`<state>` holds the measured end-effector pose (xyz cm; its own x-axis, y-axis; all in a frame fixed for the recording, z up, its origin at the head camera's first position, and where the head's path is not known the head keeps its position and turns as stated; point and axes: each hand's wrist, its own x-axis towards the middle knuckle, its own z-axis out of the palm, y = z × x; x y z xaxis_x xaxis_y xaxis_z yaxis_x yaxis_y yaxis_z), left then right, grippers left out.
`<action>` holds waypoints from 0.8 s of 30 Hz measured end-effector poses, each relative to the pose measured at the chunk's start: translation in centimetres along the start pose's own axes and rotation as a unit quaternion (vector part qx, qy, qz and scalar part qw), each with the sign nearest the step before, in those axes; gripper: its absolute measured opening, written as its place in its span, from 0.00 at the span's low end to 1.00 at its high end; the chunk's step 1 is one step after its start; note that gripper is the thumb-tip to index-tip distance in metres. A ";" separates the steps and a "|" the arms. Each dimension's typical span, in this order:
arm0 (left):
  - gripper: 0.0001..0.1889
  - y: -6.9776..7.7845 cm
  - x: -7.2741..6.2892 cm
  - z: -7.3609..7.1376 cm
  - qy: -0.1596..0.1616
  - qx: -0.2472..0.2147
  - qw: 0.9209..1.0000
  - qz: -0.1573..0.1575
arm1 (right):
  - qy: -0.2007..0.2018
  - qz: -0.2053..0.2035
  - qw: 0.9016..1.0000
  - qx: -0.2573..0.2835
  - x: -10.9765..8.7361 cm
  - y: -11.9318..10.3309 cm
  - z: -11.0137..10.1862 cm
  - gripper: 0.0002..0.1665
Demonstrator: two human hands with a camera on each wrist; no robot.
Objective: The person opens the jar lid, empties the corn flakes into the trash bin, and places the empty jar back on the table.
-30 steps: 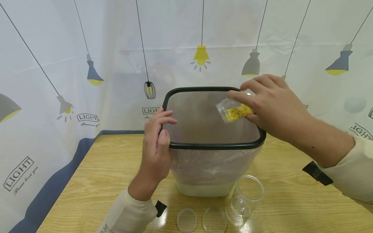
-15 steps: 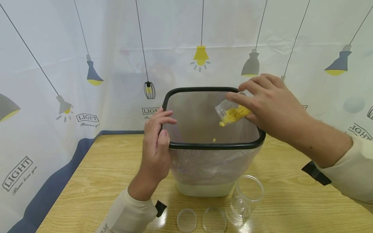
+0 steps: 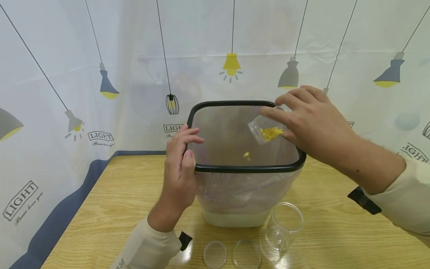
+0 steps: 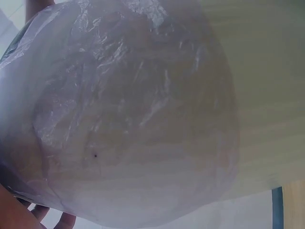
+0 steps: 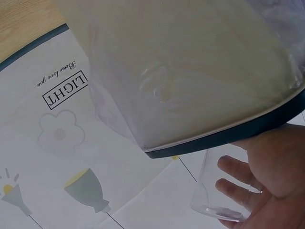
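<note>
A trash bin with a black rim and a thin plastic liner stands on the table. My left hand holds its left rim, thumb and fingers on either side. Over the bin's right part, my right hand grips a small clear jar, tilted with its mouth down toward the left. Small yellow pieces lie inside the jar, and a few loose yellow bits are in the air below its mouth. In the right wrist view, the jar's base shows beside the fingers. The bin's bottom is hidden.
A larger clear jar stands open in front of the bin on the right. Beside it lie two clear round discs, like lids, on the wooden table. A lamp-printed curtain hangs behind.
Yellow pieces have begun falling from the tilted jar into the bin, and fewer are left in it. The right hand has shifted slightly left; the left hand stays on the rim.
</note>
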<state>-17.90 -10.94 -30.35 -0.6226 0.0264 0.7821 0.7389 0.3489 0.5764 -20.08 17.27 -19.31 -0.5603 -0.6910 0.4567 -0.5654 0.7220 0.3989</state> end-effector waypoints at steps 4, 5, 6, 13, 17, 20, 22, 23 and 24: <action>0.20 0.0 0.0 0.0 0.001 0.000 1.000 0.000 | 0.001 -0.006 1.000 -0.003 0.0 0.0 0.0 0.44; 0.20 0.0 0.0 0.0 0.001 0.000 1.000 -0.001 | 0.001 -0.008 1.000 -0.004 0.1 0.0 0.0 0.44; 0.20 0.0 0.0 0.0 0.001 0.000 1.000 -0.001 | 0.001 -0.010 1.000 -0.006 0.1 0.0 -0.1 0.44; 0.20 0.1 0.0 0.0 0.002 0.002 1.000 -0.002 | -0.004 -0.012 1.000 -0.012 0.0 0.0 -0.2 0.45; 0.20 0.1 -0.1 0.0 0.002 0.005 1.000 -0.003 | -0.004 -0.014 1.000 -0.016 0.0 -0.1 -0.2 0.46; 0.20 0.1 -0.1 0.0 0.001 0.007 1.000 -0.004 | 0.002 -0.020 1.000 -0.020 0.0 0.0 -0.2 0.45; 0.20 0.1 0.0 0.0 0.002 0.009 1.000 -0.004 | 0.004 -0.024 0.999 -0.024 0.1 0.0 -0.2 0.45; 0.20 0.2 0.0 0.0 0.002 0.009 1.000 -0.004 | 0.003 -0.024 0.999 -0.025 0.1 0.0 -0.2 0.45; 0.20 0.2 0.0 0.0 0.002 0.009 1.000 -0.004 | 0.001 -0.024 0.999 -0.025 0.1 -0.1 -0.2 0.45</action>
<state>-17.76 -10.85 -30.30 -0.6275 0.0204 0.7783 0.7291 0.3661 0.5783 -19.93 17.18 -19.12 -0.5326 -0.7244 0.4376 -0.5597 0.6894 0.4599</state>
